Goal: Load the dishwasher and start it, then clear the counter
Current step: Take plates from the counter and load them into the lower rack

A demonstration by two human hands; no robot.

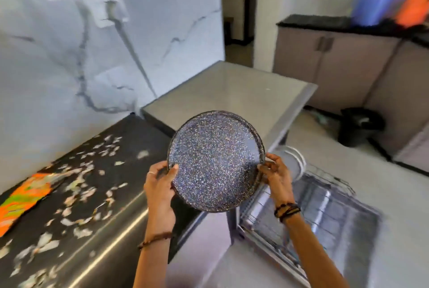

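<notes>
A: What are the hands doing?

B: Both hold a round, dark, speckled metal tray [216,162] up in the air, tilted so its inner face looks at the camera. The left hand [160,185] grips the lower left rim, thumb curled over the inside edge and fingers behind. The right hand [276,176] pinches the right rim, fingers bent round it.

A: Where is the tray compared with the rest?

B: It hangs above the gap between the black stone desk [97,194] on the left and the open dishwasher [313,213] on the lower right, touching neither.

A: What is in the dishwasher?

B: Its wire rack [329,185] is pulled out over the lowered door. White plates [294,160] stand on edge at the far end of the rack, just behind the right hand. The view is blurred, so I cannot tell what else sits in it.

A: And on the desk?

B: Pale vegetable peelings [76,185] lie scattered across it, and an orange and green patterned cloth [25,197] lies at the left edge. Beyond it stands a grey steel-topped table [232,92] against the white marble wall [69,55].

A: Anything farther off?

B: A black bin [359,125] on the floor by the grey cupboards [336,64], with blurred blue and orange items on the counter above them.
</notes>
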